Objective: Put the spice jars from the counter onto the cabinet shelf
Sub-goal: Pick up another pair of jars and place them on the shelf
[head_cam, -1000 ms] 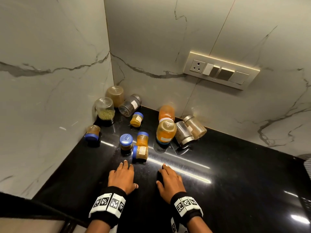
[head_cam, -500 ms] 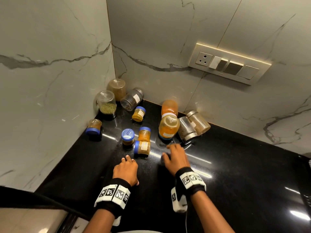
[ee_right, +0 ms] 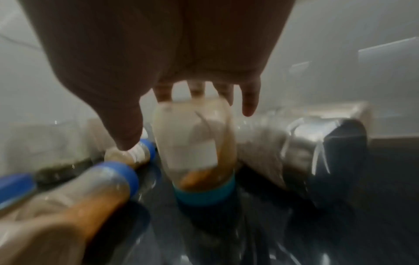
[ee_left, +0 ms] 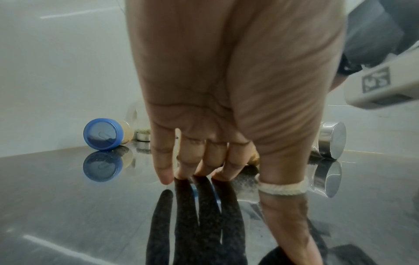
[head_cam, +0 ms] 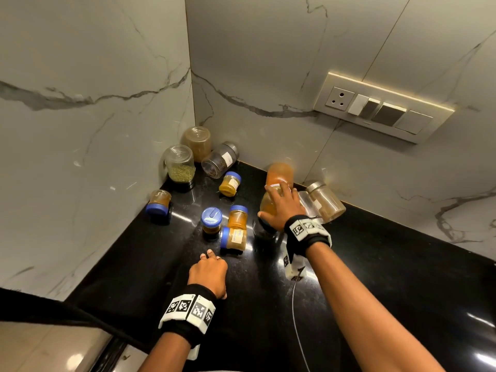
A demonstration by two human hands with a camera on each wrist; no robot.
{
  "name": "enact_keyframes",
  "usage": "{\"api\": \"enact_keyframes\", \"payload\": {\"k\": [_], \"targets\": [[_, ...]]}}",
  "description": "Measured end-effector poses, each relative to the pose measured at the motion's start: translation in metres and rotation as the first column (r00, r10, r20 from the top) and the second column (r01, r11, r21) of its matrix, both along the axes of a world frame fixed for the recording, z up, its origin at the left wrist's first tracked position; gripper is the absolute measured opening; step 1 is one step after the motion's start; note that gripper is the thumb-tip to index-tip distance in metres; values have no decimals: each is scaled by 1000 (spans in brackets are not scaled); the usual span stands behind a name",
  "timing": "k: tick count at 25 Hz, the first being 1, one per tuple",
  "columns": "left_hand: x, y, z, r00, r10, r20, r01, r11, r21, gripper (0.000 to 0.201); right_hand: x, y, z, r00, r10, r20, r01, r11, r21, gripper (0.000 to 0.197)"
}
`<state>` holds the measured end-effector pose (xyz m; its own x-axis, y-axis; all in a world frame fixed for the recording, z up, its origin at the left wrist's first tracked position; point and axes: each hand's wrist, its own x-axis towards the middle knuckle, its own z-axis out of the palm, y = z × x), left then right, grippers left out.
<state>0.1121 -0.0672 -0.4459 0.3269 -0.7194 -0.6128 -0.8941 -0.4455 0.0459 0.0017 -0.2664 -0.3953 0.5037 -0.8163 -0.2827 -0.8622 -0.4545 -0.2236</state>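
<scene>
Several spice jars are scattered in the corner of the black counter [head_cam: 389, 269]. My right hand [head_cam: 279, 204] is spread over an upturned orange jar [head_cam: 267, 206] with a teal lid; in the blurred right wrist view the fingers reach over the jar [ee_right: 195, 152] and the thumb stands clear to its left. My left hand [head_cam: 212, 261] rests its straight fingertips [ee_left: 181, 172] on the counter and holds nothing. Just ahead of it are three small blue-lidded jars [head_cam: 233, 238]. No cabinet shelf is in view.
A second orange jar [head_cam: 280, 173] and two steel-lidded jars [head_cam: 326, 201] lie close beside my right hand. Larger jars [head_cam: 179, 167] stand in the corner by the marble walls. A switch panel [head_cam: 381, 108] is on the back wall.
My right hand has left the counter and moved forward onto the orange jar. My left hand has stayed on the counter, shifting only slightly.
</scene>
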Motion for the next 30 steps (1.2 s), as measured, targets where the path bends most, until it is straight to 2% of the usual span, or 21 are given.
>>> {"api": "enact_keyframes", "payload": {"k": [5,10,13,15,16,17,18,19,20,21,22,23,26,28,30], "targets": [[3,3,-1,999,12,-31,-13,1000,-9,100,-18,42,-16,992,-55,114,41,992,120,78],[8,9,-5,998,6,-66,-9,999,-53,97,-45,87,-27,988,-72,137,64,996,63,80],[11,15,-3,991,40,-125,-53,993,-103,85,-53,99,-24,983,-86,163,78,995,59,78],[17,18,3,970,85,-229,-121,981,-149,75,-61,99,-20,953,-172,251,143,981,132,78],[19,18,8,949,102,-298,-163,968,-191,71,-67,98,-18,902,-270,336,209,956,207,77],[21,19,14,915,119,-387,-226,942,-247,67,-72,99,-15,795,-409,449,273,901,337,74],[21,18,22,858,131,-496,-309,904,-296,66,-76,101,-13,626,-571,531,302,805,511,69],[19,17,30,784,133,-606,-397,858,-326,69,-78,105,-11,443,-724,529,272,671,690,62],[17,15,37,706,116,-699,-461,824,-329,77,-79,109,-12,322,-826,463,209,539,816,59],[13,13,44,638,86,-766,-491,812,-317,86,-78,115,-12,284,-877,386,148,438,887,60],[8,11,50,593,44,-804,-491,811,-318,93,-76,121,-15,310,-891,333,105,380,919,65],[4,10,53,581,3,-814,-477,812,-338,97,-72,127,-17,360,-881,305,75,354,932,71],[0,11,53,633,-61,-772,-426,805,-414,102,-60,133,-28,525,-784,331,68,427,902,76],[5,15,53,641,4,-767,-458,805,-378,100,-53,126,-27,631,-681,371,102,547,831,73],[14,20,51,650,97,-754,-529,770,-357,94,-46,106,-27,784,-454,423,142,795,590,63]]}}
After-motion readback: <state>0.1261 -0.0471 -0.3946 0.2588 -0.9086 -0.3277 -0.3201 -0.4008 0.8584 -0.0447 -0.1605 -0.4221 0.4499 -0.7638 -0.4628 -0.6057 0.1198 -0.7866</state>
